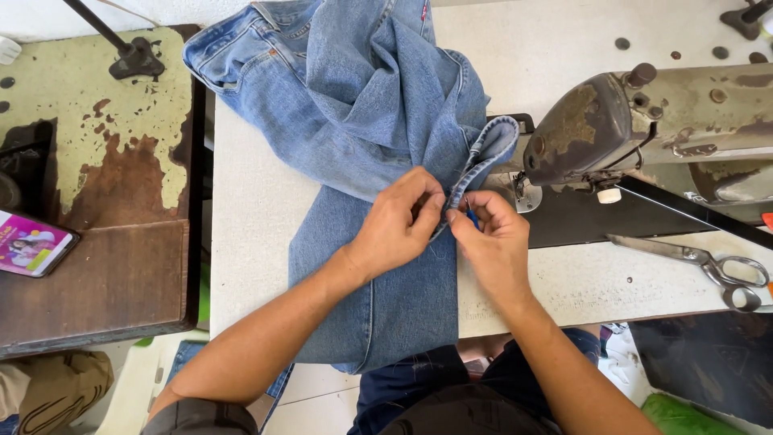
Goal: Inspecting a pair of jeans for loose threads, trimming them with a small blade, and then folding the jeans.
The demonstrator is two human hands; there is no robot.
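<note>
Lying at the far left on a dark wooden side table [121, 282], a phone [32, 243] shows a bright pink and purple screen; its print is too small to make out. Behind it the table's pale paint has flaked off in brown patches around a black stand [133, 56].

Further right, a pair of blue jeans [362, 113] is spread over the white work table [250, 225], the waistband and pocket end bunched toward the far side and one leg hanging over the near edge toward the person's lap, likely so that the hem sits flat and close at hand. A small red tab shows on the denim near the top edge.

The left hand [398, 221] is closed in a pinch on the folded hem [475, 165], thumb and fingertips pressing the fabric down. Just beside it, fingertips nearly touching, the right hand [491, 238] pinches the same edge, with something small and blue between its fingers; what it is I cannot tell. Holding both sides seems to keep the seam taut.

Right of the hands stands an old, rust-marked sewing machine [644, 121], its needle end close to the hem. Metal scissors [700, 259] lie closed on the table at the far right, within reach.
</note>
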